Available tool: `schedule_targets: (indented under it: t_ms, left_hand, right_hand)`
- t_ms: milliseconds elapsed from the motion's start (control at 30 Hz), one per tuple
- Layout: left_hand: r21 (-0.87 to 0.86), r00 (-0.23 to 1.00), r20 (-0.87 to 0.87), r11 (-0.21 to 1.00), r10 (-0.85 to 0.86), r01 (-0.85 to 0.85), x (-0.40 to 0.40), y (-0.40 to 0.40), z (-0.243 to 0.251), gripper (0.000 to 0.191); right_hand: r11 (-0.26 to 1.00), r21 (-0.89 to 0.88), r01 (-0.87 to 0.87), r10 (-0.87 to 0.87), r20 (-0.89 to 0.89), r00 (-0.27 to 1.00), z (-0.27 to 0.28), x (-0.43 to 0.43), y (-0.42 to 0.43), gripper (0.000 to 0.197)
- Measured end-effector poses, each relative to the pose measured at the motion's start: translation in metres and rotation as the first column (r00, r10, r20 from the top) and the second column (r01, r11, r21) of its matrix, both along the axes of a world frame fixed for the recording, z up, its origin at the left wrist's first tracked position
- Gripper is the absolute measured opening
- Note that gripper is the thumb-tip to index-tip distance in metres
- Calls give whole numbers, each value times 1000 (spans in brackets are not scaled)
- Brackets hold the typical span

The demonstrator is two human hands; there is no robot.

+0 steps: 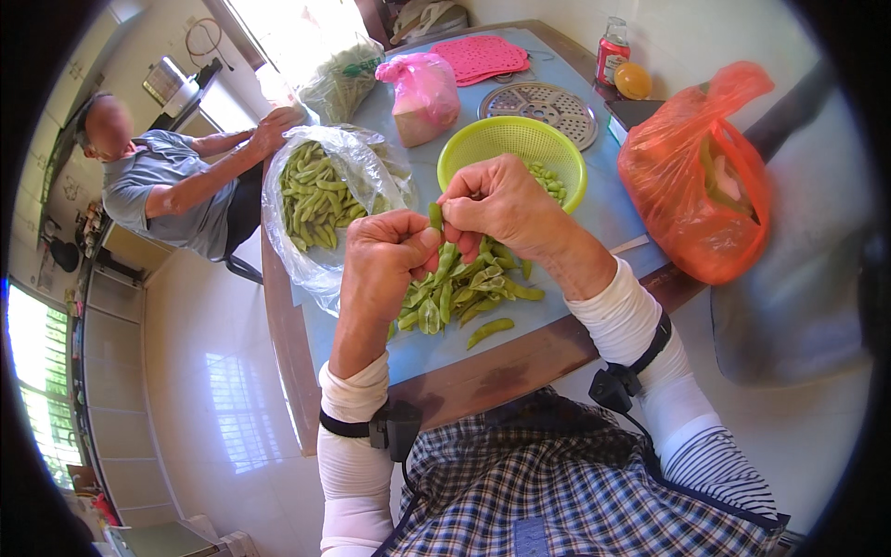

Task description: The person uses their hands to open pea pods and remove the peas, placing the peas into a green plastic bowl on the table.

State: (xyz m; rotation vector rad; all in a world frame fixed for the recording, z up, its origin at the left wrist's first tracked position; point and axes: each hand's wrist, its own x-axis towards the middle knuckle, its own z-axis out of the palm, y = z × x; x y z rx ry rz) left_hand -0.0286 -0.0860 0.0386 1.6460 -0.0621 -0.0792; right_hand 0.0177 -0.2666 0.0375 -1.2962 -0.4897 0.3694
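Note:
A green soybean pod is pinched between the thumbs and fingers of my left hand and my right hand. Below the hands, a pile of soybean pods lies on the blue table cover, several of them split. One pod rests apart at the pile's near side. Behind my right hand stands a yellow-green plastic colander holding shelled green beans, partly hidden by the hand. To the left, a clear plastic bag gapes around many whole pods.
A red plastic bag sits at the table's right edge, near an orange fruit and a red can. A perforated metal steamer plate, pink bag and pink mats lie farther back. Another person sits at left.

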Motion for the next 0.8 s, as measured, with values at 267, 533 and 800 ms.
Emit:
schedule_targets:
  t_ms: [267,533,800]
  left_hand:
    - [-370,991,-58,925,-119,90,6,4,-11,14]
    - [-367,996,-73,930,-52,22,8,8,-8,13]
    - [-285,994,-93,958,-64,36,6,5,-7,15]
  right_hand:
    - [991,132,-23,31,-58,998,-9,3,5,12]
    - [991,125,-43,54,-88,995,-10,4,5,13]
    - [997,-54,61,-57,70,996,-4,1,5,13]
